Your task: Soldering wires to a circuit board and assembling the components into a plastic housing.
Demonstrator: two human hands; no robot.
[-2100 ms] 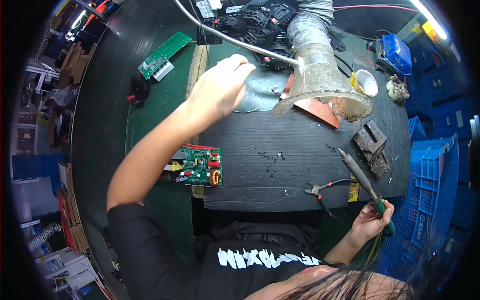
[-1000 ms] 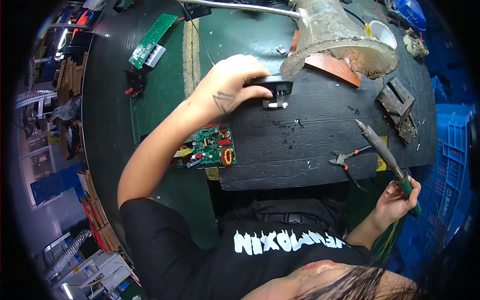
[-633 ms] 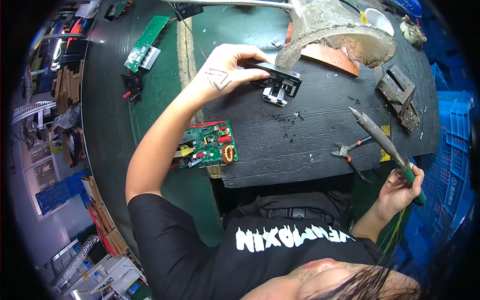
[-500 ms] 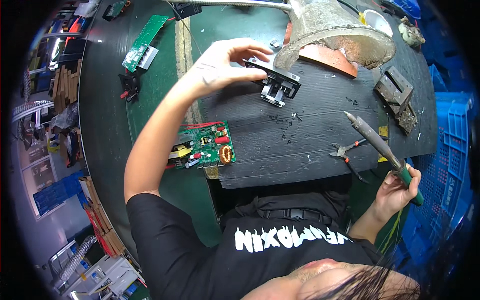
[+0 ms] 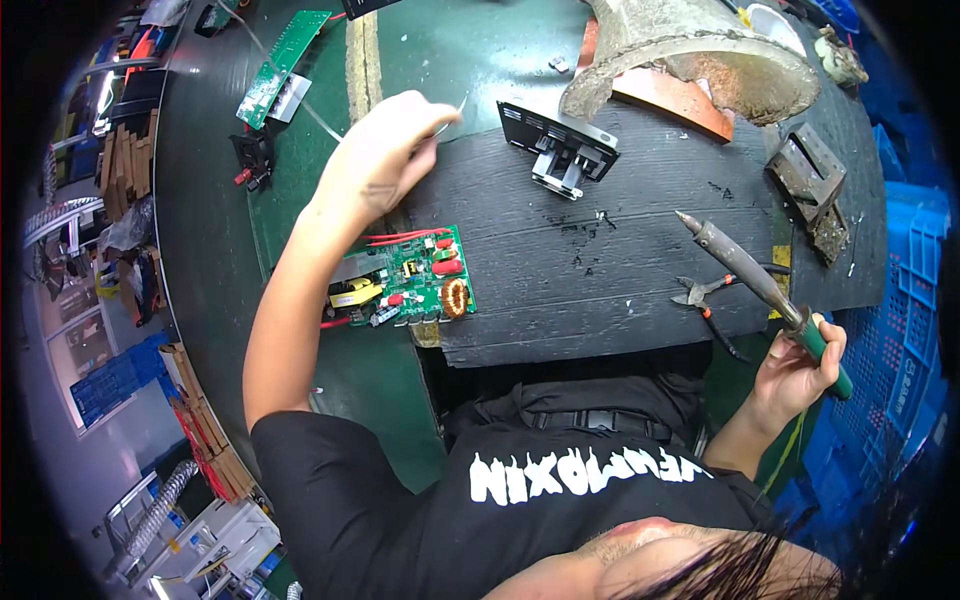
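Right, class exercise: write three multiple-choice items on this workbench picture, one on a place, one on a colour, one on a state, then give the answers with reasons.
1. Where does the green circuit board with the copper coil lie?
A. at the near left corner of the black mat
B. under the grey fume hood
C. in the blue crate

2. What colour is the soldering iron grip?
A. red
B. green
C. yellow

3. What does the left hand hold?
A. the pliers
B. nothing
C. a thin wire

Answers: 1 A, the board overlaps that mat corner. 2 B, green shows inside the right hand. 3 C, the fingers pinch the wire above the mat.
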